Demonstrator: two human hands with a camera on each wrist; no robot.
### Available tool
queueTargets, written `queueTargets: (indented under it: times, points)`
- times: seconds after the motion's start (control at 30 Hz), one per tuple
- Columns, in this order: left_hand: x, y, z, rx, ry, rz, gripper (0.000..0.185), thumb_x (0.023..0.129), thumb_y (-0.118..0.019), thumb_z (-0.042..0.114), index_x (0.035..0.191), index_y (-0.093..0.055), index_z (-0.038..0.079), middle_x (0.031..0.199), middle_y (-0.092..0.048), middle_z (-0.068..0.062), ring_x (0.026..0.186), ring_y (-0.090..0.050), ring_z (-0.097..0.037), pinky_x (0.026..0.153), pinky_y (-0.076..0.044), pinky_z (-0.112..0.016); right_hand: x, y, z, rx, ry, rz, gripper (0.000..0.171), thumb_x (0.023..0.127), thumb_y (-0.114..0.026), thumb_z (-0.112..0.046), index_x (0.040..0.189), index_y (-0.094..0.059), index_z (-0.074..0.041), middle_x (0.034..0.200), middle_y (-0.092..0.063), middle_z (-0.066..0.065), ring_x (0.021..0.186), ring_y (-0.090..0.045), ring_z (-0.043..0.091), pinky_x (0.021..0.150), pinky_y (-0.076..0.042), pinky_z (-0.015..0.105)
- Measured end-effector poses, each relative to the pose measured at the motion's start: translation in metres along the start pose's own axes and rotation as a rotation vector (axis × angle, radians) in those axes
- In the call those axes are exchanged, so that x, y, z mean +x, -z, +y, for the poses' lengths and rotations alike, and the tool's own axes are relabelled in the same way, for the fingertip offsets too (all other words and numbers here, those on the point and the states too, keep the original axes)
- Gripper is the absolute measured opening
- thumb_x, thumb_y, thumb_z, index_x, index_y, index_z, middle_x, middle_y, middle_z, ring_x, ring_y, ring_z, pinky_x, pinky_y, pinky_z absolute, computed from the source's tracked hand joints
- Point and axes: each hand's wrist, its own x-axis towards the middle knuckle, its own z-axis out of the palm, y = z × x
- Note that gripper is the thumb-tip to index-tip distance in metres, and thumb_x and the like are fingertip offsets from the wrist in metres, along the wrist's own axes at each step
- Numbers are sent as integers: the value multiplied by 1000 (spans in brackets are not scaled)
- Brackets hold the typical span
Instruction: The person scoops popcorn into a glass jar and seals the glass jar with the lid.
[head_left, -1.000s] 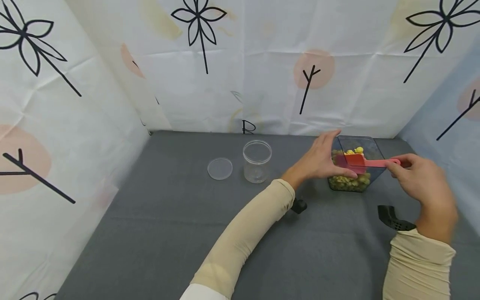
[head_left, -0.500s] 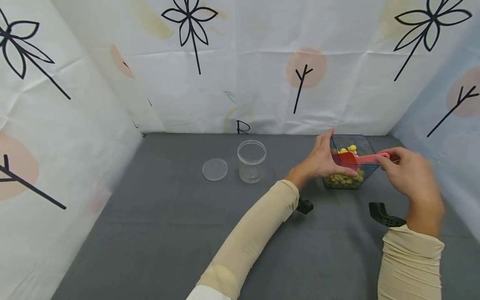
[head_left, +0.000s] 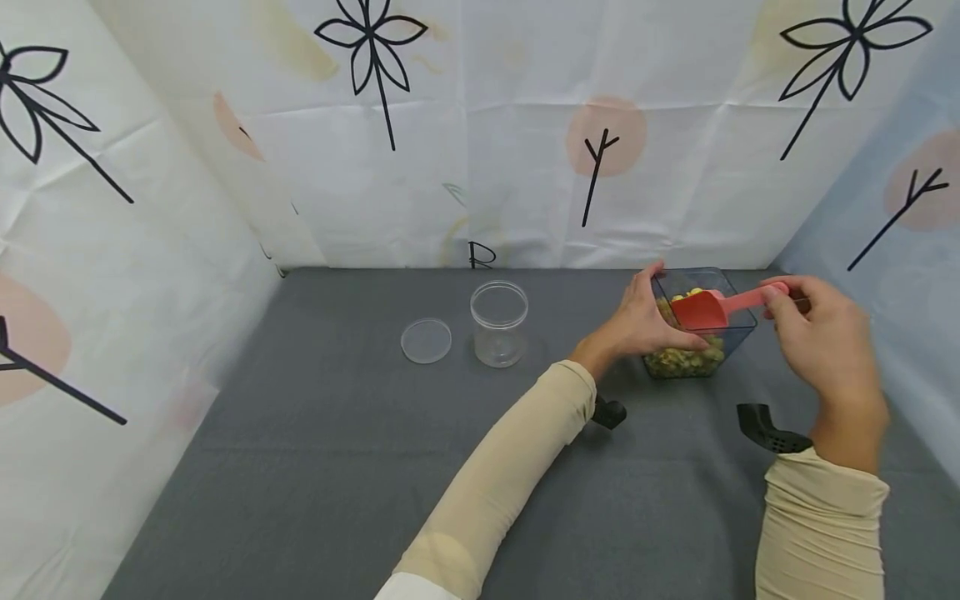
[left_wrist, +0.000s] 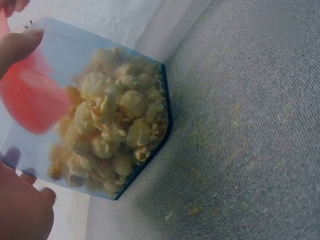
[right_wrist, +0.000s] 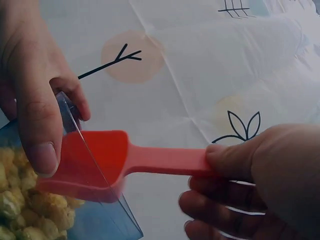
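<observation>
A clear square-sided plastic container [head_left: 738, 333] stands at the back right of the grey table, partly filled with yellowish popcorn [left_wrist: 112, 125]. My left hand [head_left: 643, 321] grips it from the left, thumb across the near wall and fingers on the far side. Between thumb and fingers, my right hand [head_left: 828, 342] pinches the handle end of a red scoop [right_wrist: 160, 160]. The scoop's bowl is inside the container's mouth, above or against the popcorn, and its handle slants up over the right rim. How much popcorn the bowl carries is hard to tell.
Left of the container stands a clear round jar [head_left: 498, 337], with a clear round lid [head_left: 426, 341] lying flat beside it. White patterned cloth [head_left: 525, 192] rises behind the grey tabletop [head_left: 315, 467]. Black wrist mounts [head_left: 771, 429] sit at both wrists.
The scoop has risen and tilted in the container, its handle end now higher. My left hand keeps its grip on the container. The head view has shifted slightly.
</observation>
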Motion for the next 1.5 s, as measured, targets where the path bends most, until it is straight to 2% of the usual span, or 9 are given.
queueTargets:
  times: [0.2,0.33,0.43,0.5,0.63,0.93,1.03,1.23,1.5]
  points:
    - [1,-4,-8,-71,-23,-6,117,73,-91,41,160,-14,29,157,-32,11,137,-39,-4,111,-44,-26,0,-10,-5,103,65,203,42,107,-52,-35,129,-66,-2,87,-46,-30,77,-41,-17,67,-33,8]
    - [2,-5,-9,-51,-23,7,116,73,-91,44,159,-14,34,156,-31,15,139,-39,-4,111,-44,-26,4,-19,-9,131,239,348,31,104,-60,-22,123,-71,0,97,-68,-5,82,-40,-20,73,-30,6]
    - [3,-5,-8,-33,-13,13,121,72,-90,46,161,-9,35,157,-31,13,139,-40,-6,111,-45,-28,7,-24,-11,89,381,399,25,101,-63,-13,118,-72,2,105,-70,23,82,-45,-4,73,-29,14]
    - [4,-4,-8,-12,-8,15,125,72,-90,47,162,-5,35,157,-30,11,139,-41,-7,111,-45,-29,9,-27,-12,49,447,410,23,100,-64,-11,115,-72,4,103,-70,27,82,-51,13,73,-30,23]
    - [5,-3,-7,23,-4,10,126,71,-91,48,163,-6,35,157,-30,11,137,-42,-6,110,-46,-27,10,-30,-13,26,497,408,20,97,-66,-8,112,-73,5,101,-72,28,85,-56,40,76,-35,40]
    - [3,-3,-6,-14,-14,1,118,72,-91,46,160,-14,33,156,-31,13,137,-41,-6,109,-45,-25,11,-33,-12,-24,534,377,19,95,-68,-7,110,-74,4,98,-73,29,86,-58,45,81,-43,55]
    - [3,-3,-6,-15,-18,7,116,72,-91,46,160,-16,32,156,-33,10,134,-42,-6,109,-46,-24,11,-34,-11,-31,515,326,19,96,-68,-7,111,-74,3,101,-74,28,86,-59,44,76,-41,52]
    - [4,-3,-7,-20,-23,1,116,72,-91,46,160,-17,31,155,-35,7,131,-42,-6,108,-45,-22,11,-34,-5,-36,409,205,25,102,-63,-14,121,-72,-2,111,-73,26,78,-51,33,64,-27,24]
    - [5,-3,-7,-35,-27,9,115,72,-91,43,160,-18,31,155,-35,7,132,-42,-6,108,-45,-23,14,-32,1,-36,342,21,34,109,-49,-26,128,-66,-4,78,-59,17,65,-36,20,57,-28,30]
